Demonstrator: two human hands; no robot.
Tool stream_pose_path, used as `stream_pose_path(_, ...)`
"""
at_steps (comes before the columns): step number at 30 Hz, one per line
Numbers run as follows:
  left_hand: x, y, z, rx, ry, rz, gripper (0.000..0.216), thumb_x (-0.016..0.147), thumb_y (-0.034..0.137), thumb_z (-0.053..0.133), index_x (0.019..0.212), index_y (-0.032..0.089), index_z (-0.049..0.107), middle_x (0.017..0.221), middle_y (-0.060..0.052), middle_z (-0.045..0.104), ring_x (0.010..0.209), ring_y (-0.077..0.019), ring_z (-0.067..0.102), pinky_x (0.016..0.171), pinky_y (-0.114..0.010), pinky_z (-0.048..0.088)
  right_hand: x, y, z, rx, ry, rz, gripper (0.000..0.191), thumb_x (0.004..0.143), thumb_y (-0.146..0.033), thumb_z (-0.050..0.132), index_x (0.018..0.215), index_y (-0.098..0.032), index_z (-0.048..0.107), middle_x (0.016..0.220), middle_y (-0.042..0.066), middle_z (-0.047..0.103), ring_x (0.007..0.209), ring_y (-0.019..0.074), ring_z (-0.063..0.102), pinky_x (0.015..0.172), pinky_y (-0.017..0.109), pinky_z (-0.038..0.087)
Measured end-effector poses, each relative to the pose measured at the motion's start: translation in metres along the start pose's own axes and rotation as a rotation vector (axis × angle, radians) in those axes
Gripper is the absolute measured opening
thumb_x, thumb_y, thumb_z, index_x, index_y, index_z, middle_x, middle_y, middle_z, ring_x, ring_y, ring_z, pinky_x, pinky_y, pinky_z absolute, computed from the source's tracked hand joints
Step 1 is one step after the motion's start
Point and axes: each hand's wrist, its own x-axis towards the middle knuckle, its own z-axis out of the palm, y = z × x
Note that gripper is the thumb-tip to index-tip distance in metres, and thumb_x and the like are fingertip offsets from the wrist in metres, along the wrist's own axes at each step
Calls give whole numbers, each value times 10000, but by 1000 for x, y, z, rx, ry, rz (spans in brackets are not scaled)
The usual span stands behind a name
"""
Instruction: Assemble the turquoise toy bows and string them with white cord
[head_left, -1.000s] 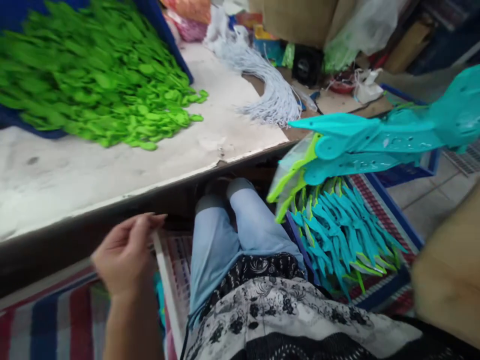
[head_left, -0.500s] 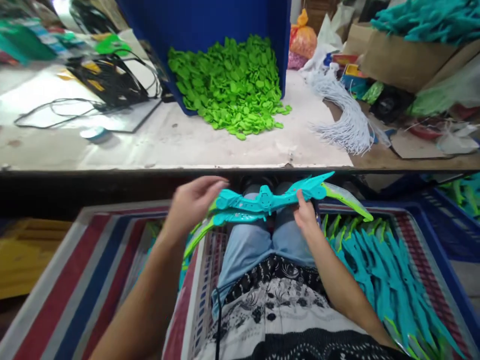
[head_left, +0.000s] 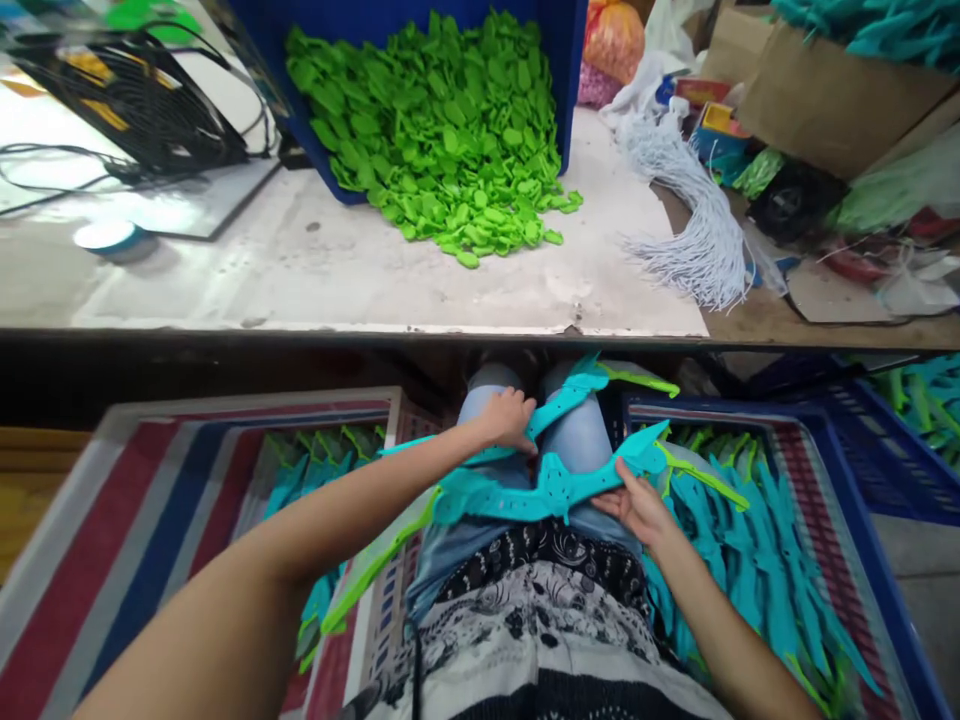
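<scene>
A turquoise, bow-shaped plastic piece (head_left: 557,488) with lime-green tips is held over the lap by the right hand (head_left: 637,512), thumb on top. A second, matching turquoise piece (head_left: 564,402), just beyond it, is grasped by the left hand (head_left: 510,418); the hands are set apart. Similar pieces are laid in a blue plastic crate (head_left: 896,590). Small, flat, bright-green plastic parts (head_left: 450,140) are heaped on the tabletop (head_left: 300,280).

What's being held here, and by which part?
The right hand holds the nearer turquoise toy bow toward its right end; the left hand grips the farther toy bow near mid-length.
</scene>
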Motion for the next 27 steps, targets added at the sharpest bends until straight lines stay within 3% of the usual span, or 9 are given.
stream_pose_path(3, 3, -2, 9, 54, 28, 75, 742, 698, 481, 744, 1315, 124, 541, 1289, -225, 561, 1219, -377, 486, 976, -430, 414, -5, -4, -18, -476, -89, 115, 464, 856, -584, 572, 702, -147, 603, 673, 98, 711, 546, 169, 675, 515, 268, 546)
stream_pose_path(5, 10, -11, 6, 45, 36, 136, 759, 696, 468, 750, 1341, 140, 523, 1278, -211, 557, 1209, -364, 482, 977, -412, 407, -10, -20, -22, -947, -284, 128, 508, 824, -584, 588, 560, -150, 571, 539, 70, 647, 445, 141, 590, 436, 231, 452)
stream_pose_path(8, 22, -23, -4, 17, 57, 222, 807, 671, 448, 776, 1381, 181, 500, 1291, -189, 547, 1215, -359, 468, 994, -406, 389, -12, -66, 5, -1469, -548, -278, 390, 795, -424, 643, 522, -151, 588, 506, 24, 602, 491, 131, 545, 494, 229, 389)
stream_pose_path(9, 25, -24, -6, 3, 57, 250, 818, 661, 447, 784, 1385, 192, 500, 1294, -183, 547, 1217, -358, 467, 997, -408, 388, -8, -87, 24, -1521, -531, -514, 326, 818, -377, 612, 578, -155, 627, 560, 25, 627, 556, 145, 569, 547, 241, 401)
stream_pose_path(12, 29, -24, -5, -84, 85, 310, 893, 615, 457, 821, 1407, 223, 479, 1386, -179, 489, 1281, -370, 430, 1033, -433, 375, 27, -157, 105, -1426, -209, -1090, 291, 908, -334, 474, 824, -184, 708, 843, 72, 707, 824, 208, 634, 752, 296, 461)
stream_pose_path(15, 23, -22, 9, -302, 267, 205, 989, 633, 464, 819, 1477, 209, 370, 1513, -206, 349, 1383, -387, 343, 1085, -470, 345, 82, -222, 189, -1312, 87, -1356, 303, 917, -276, 439, 1022, -178, 705, 1026, 127, 677, 1016, 259, 587, 902, 371, 457)
stream_pose_path(20, 10, -20, 37, -719, 438, -146, 790, 835, 436, 607, 1487, 100, 312, 1404, -224, 510, 1308, -336, 493, 1049, -443, 421, 142, -277, 268, -1345, 390, -1262, 403, 894, -327, 516, 1228, -138, 638, 1241, 201, 561, 1159, 327, 505, 980, 474, 422)
stream_pose_path(23, 12, -18, 43, -788, 388, -199, 758, 812, 395, 617, 1454, 75, 371, 1400, -227, 528, 1287, -352, 520, 1028, -437, 449, 143, -280, 276, -1450, 332, -1192, 396, 846, -351, 591, 1182, -154, 661, 1232, 183, 576, 1125, 328, 541, 942, 454, 447)
stream_pose_path(27, 18, -19, 42, -777, 378, -200, 734, 781, 387, 650, 1412, 75, 441, 1340, -225, 581, 1238, -369, 562, 998, -445, 476, 133, -271, 261, -1452, 132, -1276, 325, 755, -337, 664, 1038, -181, 699, 1024, 95, 665, 950, 253, 606, 882, 376, 474)
